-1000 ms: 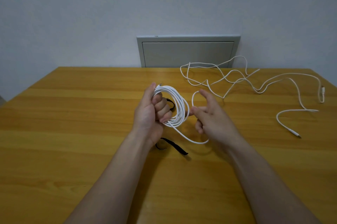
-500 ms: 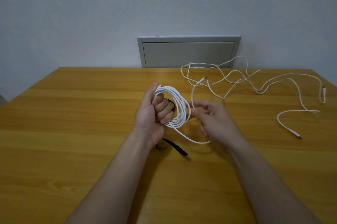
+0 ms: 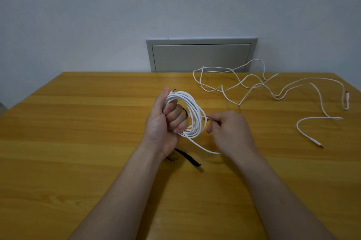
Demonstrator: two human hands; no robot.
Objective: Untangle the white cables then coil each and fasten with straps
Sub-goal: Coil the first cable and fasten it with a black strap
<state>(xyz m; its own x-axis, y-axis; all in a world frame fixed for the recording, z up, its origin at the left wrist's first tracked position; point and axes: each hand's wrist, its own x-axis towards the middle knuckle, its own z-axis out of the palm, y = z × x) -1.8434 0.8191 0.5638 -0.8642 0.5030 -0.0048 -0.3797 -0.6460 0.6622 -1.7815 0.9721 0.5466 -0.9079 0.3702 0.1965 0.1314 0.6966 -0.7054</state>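
While the left hand point(image 3: 164, 124) is curled firmly round the near side of the coil point(image 3: 195, 110), fingers through its middle and thumb up along the outside, the white turns stand upright just above the table point(image 3: 78, 142). Below that wrist a black strap point(image 3: 190, 160) lies flat on the wood, within easy reach.

Just right of the coil, the right hand point(image 3: 230, 132) pinches the free end point(image 3: 206, 118) between thumb and fingertips. One slack loop sags from the bottom of the coil toward the table beneath that hand.

The step in hand looks like finishing this first coil. Done well, the tail is laid alongside the other turns at the same size, without a twist. The left grip should not loosen until the strap is round the bundle, or the turns may spring apart.

Far right, the loose cable point(image 3: 277, 97) sprawls across the table, not yet coiled.
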